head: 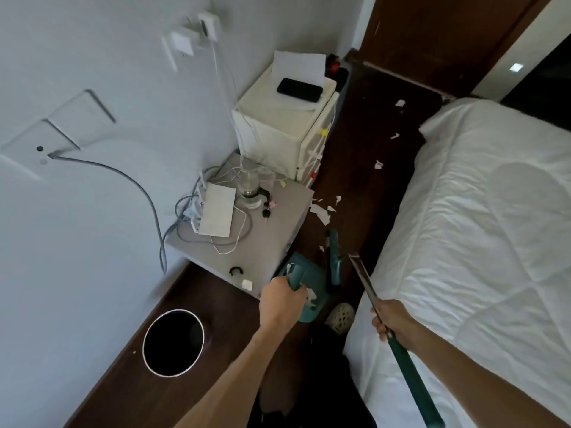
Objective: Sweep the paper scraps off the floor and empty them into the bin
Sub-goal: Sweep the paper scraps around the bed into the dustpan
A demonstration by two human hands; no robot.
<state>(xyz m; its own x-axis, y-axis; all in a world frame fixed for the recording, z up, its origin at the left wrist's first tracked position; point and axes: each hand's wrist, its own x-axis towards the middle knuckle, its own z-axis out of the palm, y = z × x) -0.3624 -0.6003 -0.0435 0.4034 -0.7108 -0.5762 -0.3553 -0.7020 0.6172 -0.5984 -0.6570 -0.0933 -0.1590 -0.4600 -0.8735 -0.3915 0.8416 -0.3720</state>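
While paper scraps [321,211] lay scattered along the dark floor [364,143] between bedside cabinet [247,242] and bed [482,211], the left hand [282,301] was wrapped around the teal dustpan [309,282] handle and the right hand [392,321] was closed on the broom [335,257] handle. Sweeping looked midway; the next strokes would need to draw the far scraps back into the pan before tipping it into the bin [173,342].

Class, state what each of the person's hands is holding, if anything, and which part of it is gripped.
The left hand grips the teal dustpan by its handle; the right hand grips the broom partway along its long handle.
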